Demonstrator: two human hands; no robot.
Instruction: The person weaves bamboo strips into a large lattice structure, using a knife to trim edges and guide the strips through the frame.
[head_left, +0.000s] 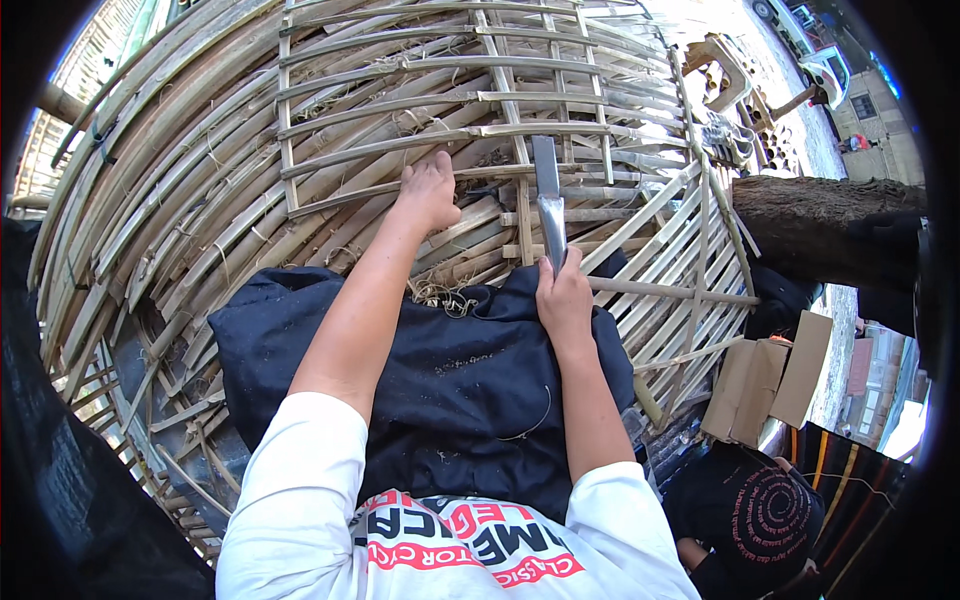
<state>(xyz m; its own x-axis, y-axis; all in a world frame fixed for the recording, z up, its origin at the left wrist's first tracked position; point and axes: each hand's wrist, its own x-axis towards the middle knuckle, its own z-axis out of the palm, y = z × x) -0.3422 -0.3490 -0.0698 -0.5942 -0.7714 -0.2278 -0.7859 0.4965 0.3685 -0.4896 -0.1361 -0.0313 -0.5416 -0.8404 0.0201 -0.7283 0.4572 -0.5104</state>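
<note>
A lattice of split bamboo strips (390,101) lies in front of me over a pile of bamboo. My left hand (430,192) is closed around its nearest cross strip (350,197), with the fingers partly hidden. To the right, my right hand (565,295) grips the handle of a metal chopping knife (546,175). Its flat, square-ended blade points away from me, beside an upright slat (524,215) of the lattice. Dark cloth (460,370) covers my lap, with small shavings on it.
Long curved bamboo pieces (150,200) are heaped on the left. Pale thin strips (690,270) fan out on the right, near a thick log (820,215) and a cardboard box (765,385). Another person in a dark shirt (750,505) is close by at lower right.
</note>
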